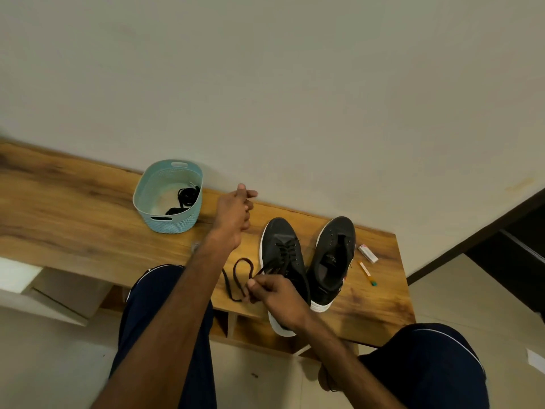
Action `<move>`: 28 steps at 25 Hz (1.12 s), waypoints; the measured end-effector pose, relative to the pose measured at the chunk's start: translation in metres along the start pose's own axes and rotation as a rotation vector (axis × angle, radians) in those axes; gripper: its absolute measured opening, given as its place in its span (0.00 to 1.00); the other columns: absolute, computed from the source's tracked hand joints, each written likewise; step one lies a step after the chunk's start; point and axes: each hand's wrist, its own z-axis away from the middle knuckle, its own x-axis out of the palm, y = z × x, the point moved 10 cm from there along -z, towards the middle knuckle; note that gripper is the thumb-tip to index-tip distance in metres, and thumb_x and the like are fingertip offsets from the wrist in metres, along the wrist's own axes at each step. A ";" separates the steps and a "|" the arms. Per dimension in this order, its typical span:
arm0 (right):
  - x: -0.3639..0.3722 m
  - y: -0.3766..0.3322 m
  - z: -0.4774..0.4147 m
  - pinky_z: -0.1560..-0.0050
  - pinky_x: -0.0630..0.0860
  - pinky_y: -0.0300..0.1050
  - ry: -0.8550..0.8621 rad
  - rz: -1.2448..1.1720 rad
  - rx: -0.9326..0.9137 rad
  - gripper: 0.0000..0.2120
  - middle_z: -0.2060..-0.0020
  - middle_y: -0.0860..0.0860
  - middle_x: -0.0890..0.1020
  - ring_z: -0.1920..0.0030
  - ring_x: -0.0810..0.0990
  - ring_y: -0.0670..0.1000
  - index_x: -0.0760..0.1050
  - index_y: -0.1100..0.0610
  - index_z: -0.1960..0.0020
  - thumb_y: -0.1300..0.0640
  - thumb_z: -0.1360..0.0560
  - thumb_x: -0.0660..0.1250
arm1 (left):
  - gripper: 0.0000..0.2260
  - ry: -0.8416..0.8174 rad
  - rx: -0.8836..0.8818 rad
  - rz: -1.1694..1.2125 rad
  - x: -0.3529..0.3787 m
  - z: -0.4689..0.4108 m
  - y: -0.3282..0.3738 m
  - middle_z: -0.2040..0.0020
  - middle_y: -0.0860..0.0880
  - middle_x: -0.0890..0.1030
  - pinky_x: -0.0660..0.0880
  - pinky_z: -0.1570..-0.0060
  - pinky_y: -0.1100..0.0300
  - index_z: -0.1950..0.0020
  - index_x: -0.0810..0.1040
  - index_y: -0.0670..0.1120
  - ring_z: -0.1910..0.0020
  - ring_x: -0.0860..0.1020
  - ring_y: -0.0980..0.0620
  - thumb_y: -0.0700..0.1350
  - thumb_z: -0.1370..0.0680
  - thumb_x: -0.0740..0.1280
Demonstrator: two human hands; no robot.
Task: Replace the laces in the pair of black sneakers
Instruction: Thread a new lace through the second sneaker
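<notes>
1. Across the wooden table (73, 208), set against a plain wall, lies everything for the job. Its near edge sits between the person's knees.
2. Two black sneakers stand side by side, toes to the wall. The laced sneaker (280, 240) has lace crossing most of its eyelets. The bare sneaker (336, 246) touching it shows empty eyelets, so I judge the task about half done at best.
3. A pale blue basket (174, 225) stands near the wall, apart from the shoes. A tangle of black spare laces (184, 199) lies in it, and nothing else shows inside.
4. The left hand (236, 214) is raised between basket and shoes with its fingers curled. Whether it pinches anything I cannot tell.
5. The right hand (277, 293) pinches the lace (243, 260) by the laced sneaker's collar, and the slack loops on the table just beside it.
6. To do this step well, I would keep the lace flat, even out both ends, and snug each crossing from the toe upward.
7. A small white box (367, 253) and a pen (367, 273) lie near the bare sneaker.
</notes>
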 end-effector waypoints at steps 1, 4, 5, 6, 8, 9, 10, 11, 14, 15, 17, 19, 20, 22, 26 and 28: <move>-0.003 0.001 -0.002 0.40 0.77 0.57 0.033 -0.036 -0.009 0.16 0.57 0.53 0.85 0.52 0.82 0.52 0.83 0.57 0.53 0.51 0.17 0.60 | 0.19 -0.007 0.025 -0.084 0.003 0.002 0.000 0.71 0.53 0.66 0.55 0.79 0.66 0.52 0.78 0.45 0.77 0.59 0.58 0.54 0.15 0.53; -0.021 -0.004 -0.005 0.46 0.79 0.49 0.159 -0.182 -0.038 0.15 0.55 0.52 0.85 0.55 0.82 0.49 0.84 0.58 0.51 0.52 0.17 0.60 | 0.19 0.052 0.168 -0.339 0.002 0.009 0.012 0.69 0.51 0.70 0.61 0.74 0.63 0.55 0.80 0.45 0.74 0.64 0.57 0.53 0.15 0.55; -0.029 -0.010 -0.005 0.47 0.78 0.46 0.198 -0.193 -0.068 0.14 0.54 0.51 0.85 0.54 0.82 0.48 0.84 0.57 0.49 0.53 0.17 0.60 | 0.20 0.059 0.200 -0.404 0.002 0.013 0.015 0.69 0.51 0.71 0.62 0.71 0.61 0.57 0.80 0.45 0.73 0.66 0.57 0.53 0.15 0.56; -0.039 -0.016 -0.004 0.47 0.77 0.45 0.239 -0.175 -0.106 0.13 0.53 0.49 0.85 0.53 0.82 0.47 0.83 0.56 0.48 0.53 0.17 0.60 | 0.22 0.038 0.202 -0.478 0.005 0.017 0.015 0.69 0.50 0.72 0.64 0.69 0.60 0.58 0.80 0.44 0.72 0.68 0.56 0.55 0.16 0.55; -0.053 -0.028 -0.001 0.48 0.77 0.42 0.289 -0.138 -0.193 0.12 0.52 0.46 0.84 0.52 0.81 0.46 0.82 0.55 0.46 0.54 0.17 0.60 | 0.28 -0.090 0.099 -0.664 0.015 0.026 -0.001 0.69 0.49 0.76 0.64 0.68 0.60 0.59 0.82 0.42 0.71 0.70 0.55 0.59 0.16 0.52; -0.057 -0.034 0.001 0.49 0.76 0.39 0.297 -0.121 -0.233 0.11 0.52 0.46 0.83 0.51 0.81 0.45 0.82 0.55 0.47 0.55 0.17 0.60 | 0.31 -0.165 0.009 -0.747 0.021 0.031 -0.013 0.68 0.49 0.78 0.64 0.68 0.60 0.57 0.82 0.41 0.69 0.71 0.54 0.62 0.17 0.49; -0.058 -0.039 0.002 0.48 0.75 0.36 0.299 -0.089 -0.268 0.11 0.50 0.45 0.83 0.49 0.80 0.43 0.82 0.56 0.47 0.55 0.17 0.61 | 0.34 -0.227 -0.084 -0.786 0.024 0.034 -0.025 0.65 0.48 0.80 0.65 0.67 0.59 0.56 0.83 0.42 0.67 0.73 0.53 0.64 0.18 0.47; -0.058 -0.044 0.004 0.47 0.74 0.34 0.300 -0.038 -0.305 0.10 0.48 0.45 0.82 0.47 0.79 0.42 0.81 0.56 0.47 0.56 0.17 0.61 | 0.35 -0.276 -0.164 -0.781 0.027 0.036 -0.034 0.62 0.47 0.81 0.66 0.65 0.59 0.53 0.83 0.42 0.64 0.74 0.52 0.66 0.19 0.46; -0.049 -0.048 0.006 0.41 0.72 0.40 0.299 0.208 -0.383 0.11 0.41 0.46 0.79 0.41 0.75 0.44 0.81 0.55 0.44 0.54 0.17 0.60 | 0.32 -0.401 -0.304 -0.725 0.035 0.039 -0.056 0.56 0.43 0.83 0.75 0.60 0.55 0.48 0.82 0.43 0.58 0.78 0.48 0.68 0.21 0.52; -0.046 -0.046 0.006 0.41 0.71 0.43 0.296 0.274 -0.380 0.12 0.41 0.46 0.77 0.41 0.73 0.45 0.80 0.54 0.42 0.53 0.17 0.59 | 0.30 -0.434 -0.311 -0.749 0.037 0.039 -0.061 0.53 0.42 0.84 0.78 0.58 0.54 0.47 0.81 0.43 0.56 0.81 0.47 0.68 0.21 0.55; -0.045 -0.045 0.007 0.39 0.71 0.47 0.301 0.363 -0.379 0.13 0.41 0.46 0.76 0.40 0.71 0.46 0.79 0.55 0.41 0.52 0.17 0.59 | 0.24 -0.447 -0.291 -0.765 0.041 0.038 -0.066 0.50 0.42 0.84 0.80 0.55 0.52 0.44 0.81 0.44 0.52 0.83 0.45 0.63 0.19 0.59; -0.040 -0.045 0.010 0.36 0.70 0.50 0.298 0.445 -0.394 0.13 0.39 0.47 0.75 0.36 0.69 0.46 0.80 0.56 0.43 0.52 0.17 0.58 | 0.14 -0.353 -0.183 -0.694 0.041 0.032 -0.055 0.50 0.43 0.84 0.79 0.60 0.58 0.42 0.79 0.41 0.56 0.81 0.50 0.51 0.17 0.62; -0.036 -0.043 0.010 0.32 0.68 0.51 0.291 0.484 -0.391 0.14 0.36 0.47 0.75 0.32 0.67 0.46 0.80 0.56 0.44 0.52 0.17 0.58 | 0.11 -0.291 -0.114 -0.629 0.040 0.027 -0.046 0.51 0.43 0.84 0.77 0.65 0.62 0.41 0.78 0.40 0.60 0.81 0.53 0.44 0.17 0.62; -0.034 -0.040 0.010 0.26 0.61 0.50 0.290 0.519 -0.373 0.16 0.30 0.47 0.73 0.24 0.58 0.44 0.81 0.55 0.44 0.51 0.17 0.56 | 0.09 -0.232 -0.021 -0.502 0.038 0.022 -0.035 0.52 0.42 0.84 0.75 0.71 0.66 0.40 0.77 0.37 0.65 0.80 0.53 0.38 0.17 0.60; -0.043 -0.039 0.010 0.26 0.61 0.52 0.312 0.537 -0.353 0.16 0.31 0.47 0.74 0.24 0.60 0.45 0.81 0.55 0.45 0.51 0.17 0.56 | 0.09 -0.164 0.075 -0.363 0.037 0.018 -0.028 0.53 0.44 0.85 0.79 0.65 0.61 0.41 0.77 0.37 0.65 0.80 0.52 0.39 0.17 0.60; -0.040 -0.035 0.014 0.31 0.66 0.54 0.296 0.549 -0.335 0.15 0.35 0.48 0.76 0.30 0.67 0.47 0.80 0.56 0.44 0.51 0.17 0.56 | 0.09 -0.104 0.102 -0.282 0.030 0.011 -0.024 0.54 0.44 0.85 0.81 0.61 0.58 0.40 0.78 0.37 0.64 0.81 0.52 0.38 0.17 0.61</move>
